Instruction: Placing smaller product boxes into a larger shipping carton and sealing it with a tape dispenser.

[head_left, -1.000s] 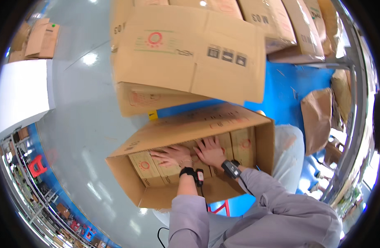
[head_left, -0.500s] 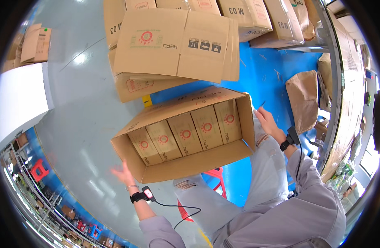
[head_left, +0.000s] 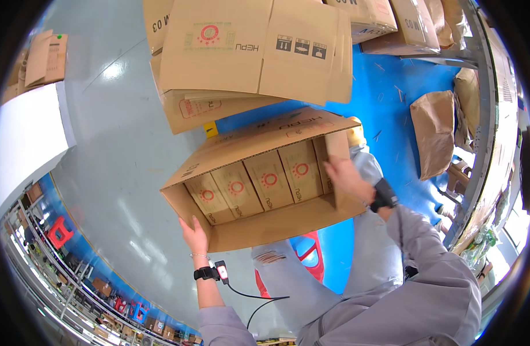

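Observation:
An open cardboard carton point(head_left: 265, 229) is tilted toward me in front of my knees. Inside it stands a row of several small brown boxes point(head_left: 269, 181) with red round prints. Against the carton's lower left side lies my left hand point(head_left: 194, 235), its fingers stretched out along the cardboard. My right hand point(head_left: 350, 177) is at the right end flap point(head_left: 337, 144), which is folded inward and covers part of the rightmost box. Motion smears the fingers of that hand, so their grip is unclear. Each wrist wears a black strap with a small device.
Flattened cartons point(head_left: 219, 63) lie stacked just beyond the carton. Closed cartons point(head_left: 366, 17) stand behind them. A brown paper sack point(head_left: 433, 135) sits at the right near a metal rack point(head_left: 484, 115). Part of a red stool point(head_left: 311, 259) shows below the carton.
My right hand has moved left onto the right end flap, which now leans inward. My left hand has come to rest on the carton's left side. The view has shifted slightly.

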### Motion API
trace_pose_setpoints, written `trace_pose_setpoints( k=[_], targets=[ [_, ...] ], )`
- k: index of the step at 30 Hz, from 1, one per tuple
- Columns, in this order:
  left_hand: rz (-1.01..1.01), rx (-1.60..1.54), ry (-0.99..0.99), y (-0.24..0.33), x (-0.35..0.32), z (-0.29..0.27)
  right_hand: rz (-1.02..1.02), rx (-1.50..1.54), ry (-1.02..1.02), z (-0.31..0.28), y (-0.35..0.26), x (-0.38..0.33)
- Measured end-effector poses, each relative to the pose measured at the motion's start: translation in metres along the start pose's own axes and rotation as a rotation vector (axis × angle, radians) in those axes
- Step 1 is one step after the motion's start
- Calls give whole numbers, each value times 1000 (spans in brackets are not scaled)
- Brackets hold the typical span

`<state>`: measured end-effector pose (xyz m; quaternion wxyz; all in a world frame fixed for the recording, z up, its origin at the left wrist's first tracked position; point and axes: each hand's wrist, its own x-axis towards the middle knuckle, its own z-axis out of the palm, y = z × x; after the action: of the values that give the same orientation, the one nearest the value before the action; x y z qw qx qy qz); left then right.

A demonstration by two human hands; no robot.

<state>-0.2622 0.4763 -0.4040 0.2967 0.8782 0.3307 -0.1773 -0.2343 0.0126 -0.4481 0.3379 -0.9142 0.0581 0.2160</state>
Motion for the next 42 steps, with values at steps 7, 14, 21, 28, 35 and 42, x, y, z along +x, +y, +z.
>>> trace_pose_setpoints(
  k=[7,14,21,28,35,42],
  targets=[
    [26,-70,-152,-26,22,-16,100,198,-27,57,-7,24],
    [-139,-26,-69,-37,41,8,-137,-297,190,28,50,23],
    [11,39,91,-2,21,85,-677,-444,-46,37,50,45],
    [-216,102,-122,9,50,110,-558,-341,-9,44,44,44],
    [-396,435,14,-15,66,161,-549,-382,3,44,44,43],
    [-437,308,-72,-1,68,124,-264,-44,-70,30,1,8]
  ],
)
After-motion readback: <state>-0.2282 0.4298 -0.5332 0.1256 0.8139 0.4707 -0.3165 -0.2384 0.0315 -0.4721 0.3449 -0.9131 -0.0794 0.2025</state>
